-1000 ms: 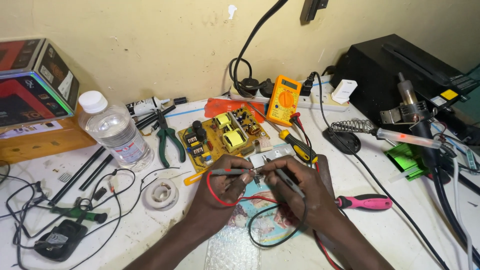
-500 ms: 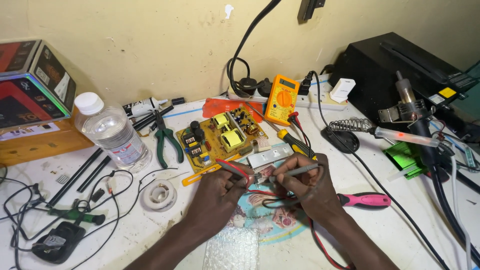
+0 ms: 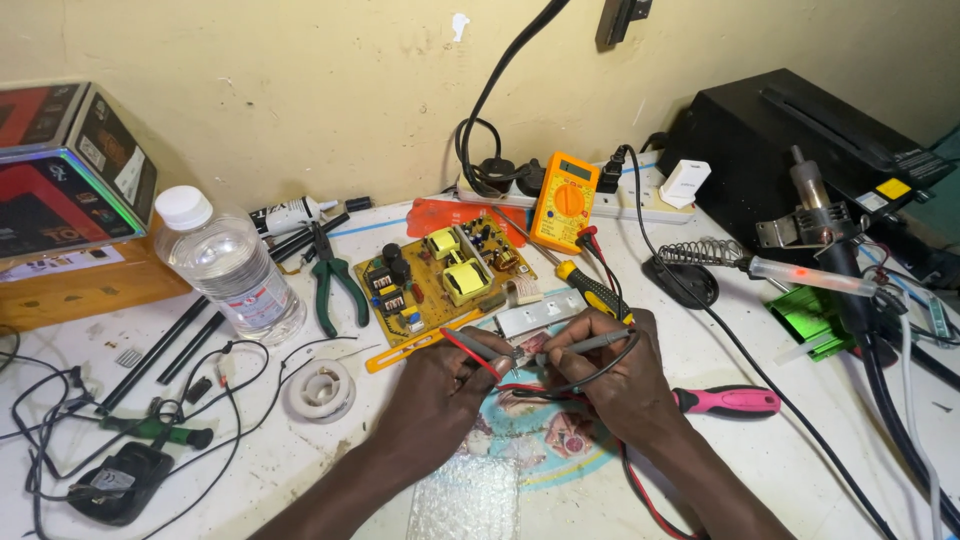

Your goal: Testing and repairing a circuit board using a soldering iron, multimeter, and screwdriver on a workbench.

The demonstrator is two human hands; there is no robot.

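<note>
My left hand (image 3: pixel 435 395) grips a red multimeter probe (image 3: pixel 470 352), its tip pointing right toward a small part (image 3: pixel 532 345) on the table. In my right hand (image 3: pixel 625 385) is the black probe (image 3: pixel 590 345), tip pointing left at the same small part. Both tips meet just below a white metal strip (image 3: pixel 535 315). Red and black leads loop under my hands and run up to a yellow multimeter (image 3: pixel 565 200) at the back. A yellow circuit board (image 3: pixel 440 275) lies just beyond my left hand.
A water bottle (image 3: pixel 228 265) and green pliers (image 3: pixel 330 275) stand left of the board. Solder reel (image 3: pixel 320 390) and tangled cables (image 3: pixel 120 440) lie at left. A pink screwdriver (image 3: pixel 730 400), soldering iron stand (image 3: pixel 700 260) and black box (image 3: pixel 820 150) are at right.
The view has shifted slightly. Both hands have slid a little up and right, keeping the two probe tips together on the small part.
</note>
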